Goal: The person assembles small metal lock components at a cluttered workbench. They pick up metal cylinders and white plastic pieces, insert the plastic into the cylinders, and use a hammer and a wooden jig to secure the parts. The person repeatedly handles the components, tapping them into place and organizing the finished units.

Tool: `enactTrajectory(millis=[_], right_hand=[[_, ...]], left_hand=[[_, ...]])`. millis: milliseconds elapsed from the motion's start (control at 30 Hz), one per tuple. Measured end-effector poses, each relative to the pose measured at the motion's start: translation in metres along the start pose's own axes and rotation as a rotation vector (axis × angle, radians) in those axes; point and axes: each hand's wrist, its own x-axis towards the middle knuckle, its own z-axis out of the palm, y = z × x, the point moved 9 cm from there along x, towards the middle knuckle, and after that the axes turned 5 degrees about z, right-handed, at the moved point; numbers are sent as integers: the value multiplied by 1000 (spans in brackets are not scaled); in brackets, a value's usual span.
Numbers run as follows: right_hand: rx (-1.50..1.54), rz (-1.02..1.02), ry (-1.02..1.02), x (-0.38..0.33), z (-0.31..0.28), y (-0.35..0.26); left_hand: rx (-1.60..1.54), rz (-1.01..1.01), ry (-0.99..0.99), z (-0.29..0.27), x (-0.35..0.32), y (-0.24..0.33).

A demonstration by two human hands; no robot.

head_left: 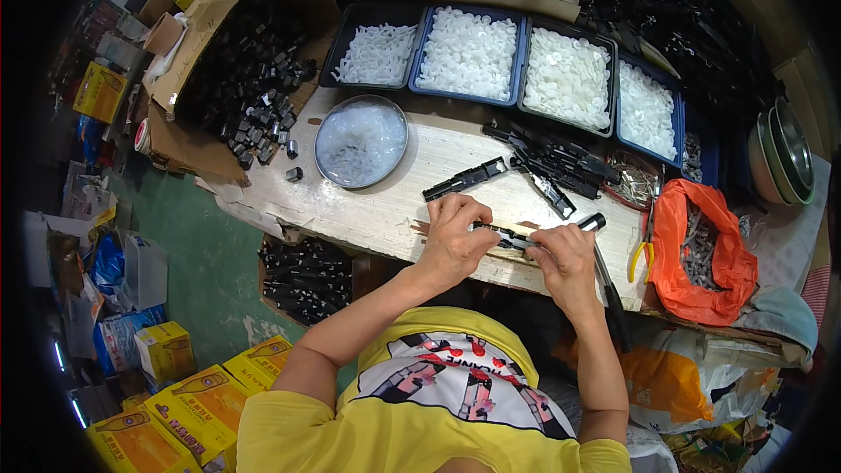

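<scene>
Right of the bowl (359, 184), left hand (453, 241) and right hand (568, 264) fingers pinch a black part (508, 234), likely light, stiff; hold its ends.

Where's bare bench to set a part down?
Two bare patches of bench: below the round dish, left of the left hand; and between dish and black parts, below the trays. Crowded right: black parts, pliers, red bag.

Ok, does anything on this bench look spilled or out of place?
Yes. Small dark pieces spill from the cardboard box at left onto the bench, one piece lying apart. The bench's left front edge also looks ragged, perhaps chipped.
</scene>
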Motion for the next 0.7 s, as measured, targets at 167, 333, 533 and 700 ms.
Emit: enactTrajectory(millis=[167, 333, 533, 700], right_hand=[[-160, -166, 8, -8, -1, -12], [-194, -291, 18, -12, 3, -19], [-59, -251, -274, 7, 13, -14], [-48, -318, -188, 64, 34, -31]], left_hand=[[32, 8, -32, 2, 1, 1], [39, 8, -37, 3, 1, 1], [69, 2, -13, 3, -3, 2], [84, 2, 17, 2, -5, 4]])
